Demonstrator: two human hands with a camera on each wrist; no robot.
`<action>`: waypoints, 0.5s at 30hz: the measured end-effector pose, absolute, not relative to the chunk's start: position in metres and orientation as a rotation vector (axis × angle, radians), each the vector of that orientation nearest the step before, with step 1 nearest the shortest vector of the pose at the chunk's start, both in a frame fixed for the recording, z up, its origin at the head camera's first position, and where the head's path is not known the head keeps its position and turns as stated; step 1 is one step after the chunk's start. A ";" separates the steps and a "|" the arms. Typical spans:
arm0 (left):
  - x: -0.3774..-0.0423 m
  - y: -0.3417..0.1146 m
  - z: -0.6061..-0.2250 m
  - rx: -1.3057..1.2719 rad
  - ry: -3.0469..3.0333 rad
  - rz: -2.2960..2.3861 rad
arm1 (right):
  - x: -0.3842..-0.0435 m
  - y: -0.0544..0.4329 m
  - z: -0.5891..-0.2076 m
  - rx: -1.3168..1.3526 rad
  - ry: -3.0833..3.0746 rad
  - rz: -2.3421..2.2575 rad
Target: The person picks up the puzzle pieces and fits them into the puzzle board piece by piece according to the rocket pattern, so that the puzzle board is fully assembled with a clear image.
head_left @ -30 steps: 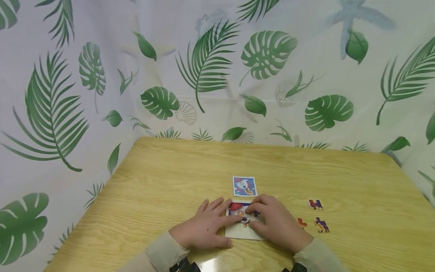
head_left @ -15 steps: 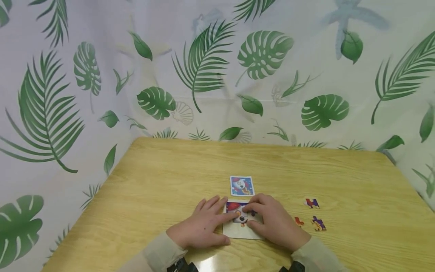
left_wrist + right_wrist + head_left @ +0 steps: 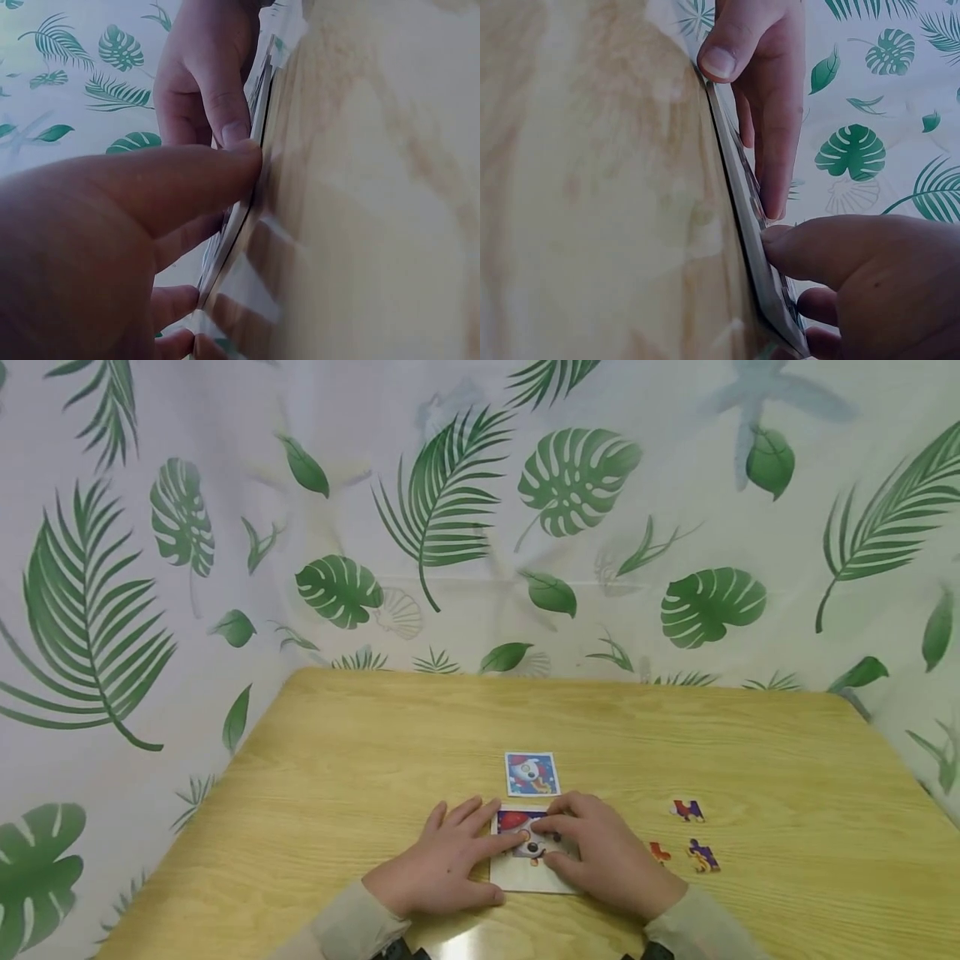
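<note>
Jigsaw pieces (image 3: 514, 820) are laid together on the far part of a pale board (image 3: 525, 878), which is set flat on a wood-grained table (image 3: 375, 735); a white dog-like face and a red shape are shown on them. By the left hand (image 3: 442, 867), with its fingers spread and nearly straight, the board is met from the left: the index finger is laid over the joined pieces, and nothing is seen to be gripped. From the right, the board is partly covered by the right hand (image 3: 615, 860), whose fingers are bent over the same pieces, with the thumb a little apart from them; whether a piece is pinched there cannot be told. In both wrist views, the board is seen nearly edge-on. Just beyond the board, a square card (image 3: 532, 774) is laid, printed with a similar white figure on blue. To the right of the right hand, three more are spread: a red and purple piece (image 3: 687, 811) farthest away, an orange-red piece (image 3: 659, 851) close beside the hand, and a purple and yellow piece (image 3: 702, 857) near that one. Behind the table, a white cloth (image 3: 480, 647) is hung, printed with green leaves.
</note>
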State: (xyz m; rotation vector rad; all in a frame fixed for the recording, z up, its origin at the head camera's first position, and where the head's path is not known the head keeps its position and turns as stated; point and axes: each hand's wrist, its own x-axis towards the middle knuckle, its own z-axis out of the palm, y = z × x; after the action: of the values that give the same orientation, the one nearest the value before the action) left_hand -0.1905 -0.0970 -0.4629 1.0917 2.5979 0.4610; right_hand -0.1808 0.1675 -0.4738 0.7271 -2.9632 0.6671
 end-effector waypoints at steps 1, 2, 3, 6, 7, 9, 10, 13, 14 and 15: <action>-0.190 -0.098 -0.463 1.092 2.603 0.455 | -0.181 0.167 -0.474 0.733 -2.964 0.670; -0.190 -0.099 -0.464 1.095 2.609 0.446 | -0.181 0.166 -0.474 0.738 -2.965 0.671; -0.190 -0.100 -0.464 1.101 2.613 0.441 | -0.181 0.165 -0.474 0.748 -2.960 0.675; -0.190 -0.101 -0.463 1.108 2.607 0.457 | -0.180 0.165 -0.475 0.757 -2.950 0.672; -0.190 -0.100 -0.463 1.111 2.604 0.464 | -0.180 0.166 -0.474 0.757 -2.946 0.671; -0.190 -0.099 -0.463 1.115 2.596 0.480 | -0.179 0.166 -0.474 0.758 -2.945 0.673; -0.190 -0.099 -0.463 1.113 2.591 0.488 | -0.179 0.167 -0.474 0.757 -2.945 0.677; -0.189 -0.097 -0.463 1.114 2.584 0.498 | -0.178 0.167 -0.472 0.749 -2.954 0.681; -0.189 -0.097 -0.462 1.115 2.584 0.498 | -0.178 0.168 -0.472 0.740 -2.958 0.681; -0.190 -0.096 -0.462 1.116 2.586 0.496 | -0.178 0.168 -0.472 0.734 -2.959 0.679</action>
State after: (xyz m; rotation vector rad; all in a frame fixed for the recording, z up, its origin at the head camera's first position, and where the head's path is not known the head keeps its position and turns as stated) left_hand -0.1895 -0.0963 -0.4622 1.1162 2.5862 0.4962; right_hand -0.1776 0.1680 -0.4719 0.7337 -2.9589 0.6789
